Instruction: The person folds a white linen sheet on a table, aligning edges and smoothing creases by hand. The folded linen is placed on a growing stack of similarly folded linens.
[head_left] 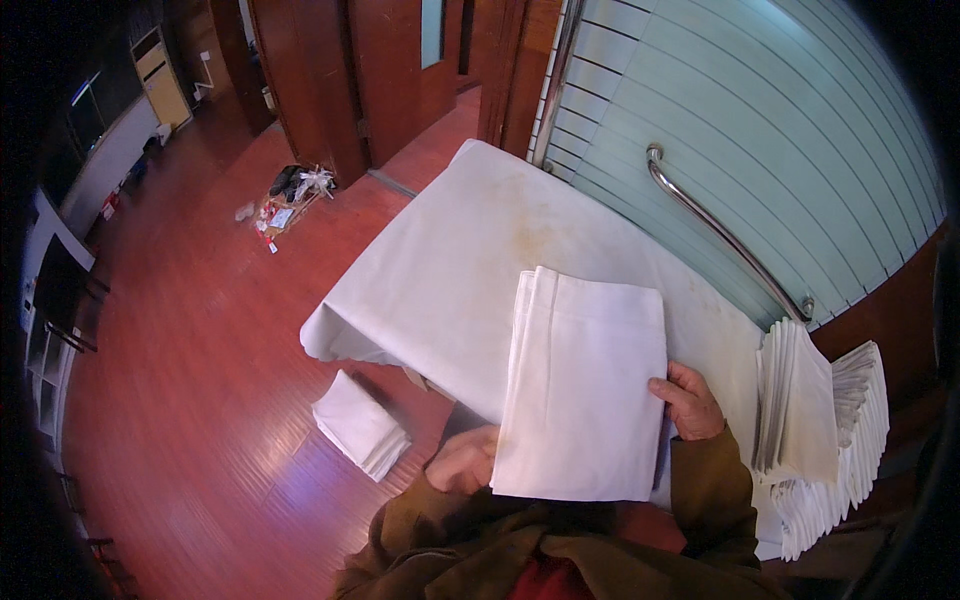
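Note:
A folded white cloth (590,390) is held up in front of me over the near edge of the covered table (420,270). My right hand (690,402) grips its right edge, thumb on the front face and the other fingers partly behind. At the lower left edge of the cloth is my left hand (465,460), closed on it, with its fingertips hidden by the fabric. Layered folds show along the cloth's left side, and a band runs across its top.
Stacks of folded white cloths (800,405) stand at the table's right end. Another folded stack (362,425) lies lower, to the left. A metal handle (725,225) juts from the glass panel behind. Litter (285,205) lies on the reddish floor near the wooden door (400,90).

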